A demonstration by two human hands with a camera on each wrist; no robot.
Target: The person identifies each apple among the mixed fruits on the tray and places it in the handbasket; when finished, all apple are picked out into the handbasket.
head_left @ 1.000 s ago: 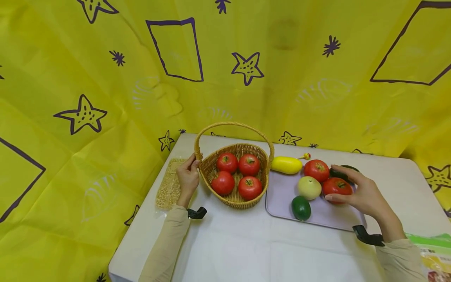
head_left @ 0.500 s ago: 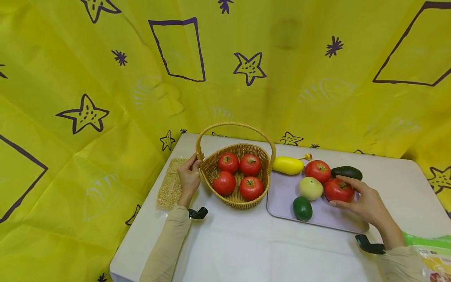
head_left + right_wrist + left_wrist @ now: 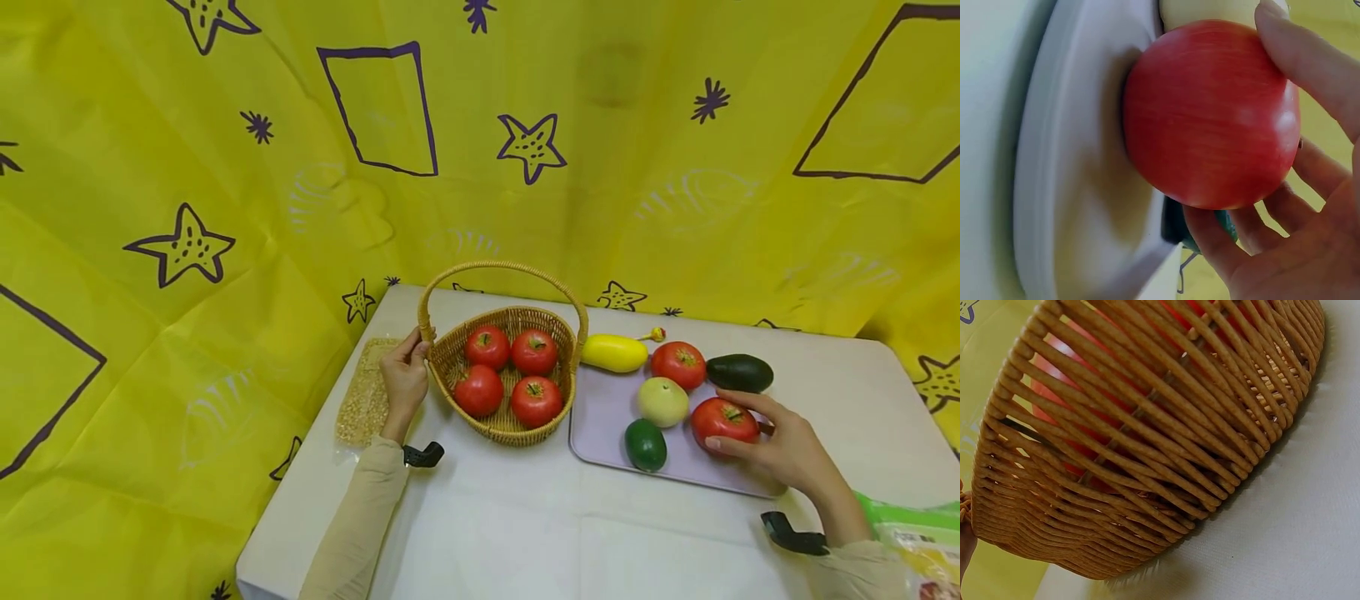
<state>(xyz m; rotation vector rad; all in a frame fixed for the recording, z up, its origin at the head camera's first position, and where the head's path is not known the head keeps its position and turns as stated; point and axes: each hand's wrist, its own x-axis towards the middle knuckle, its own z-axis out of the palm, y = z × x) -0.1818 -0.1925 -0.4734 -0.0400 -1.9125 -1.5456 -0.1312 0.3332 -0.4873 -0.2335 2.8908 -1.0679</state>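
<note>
My left hand (image 3: 405, 379) grips the foot of the handle on a wicker basket (image 3: 501, 433), which holds several red apples (image 3: 478, 392). The left wrist view is filled by the woven basket side (image 3: 1147, 444), with red showing through the gaps. On the right, my right hand (image 3: 787, 437) holds another red apple (image 3: 723, 423) close over the lilac tray (image 3: 600, 442). Its thumb is on one side and its fingers curl round the other. This apple's streaked skin (image 3: 1210, 119) fills the middle of the right wrist view.
On the tray are another red apple (image 3: 678, 364), a pale round fruit (image 3: 663, 402), a dark green oval fruit (image 3: 645, 445), a longer dark green one (image 3: 739, 372) and a long yellow one (image 3: 615, 352). A bag of grains (image 3: 363, 400) lies left; a green-edged packet (image 3: 918, 533), right.
My right hand has drawn its apple slightly toward me, away from the other apple and the long dark green fruit, now in full view. The left hand keeps its grip on the basket.
</note>
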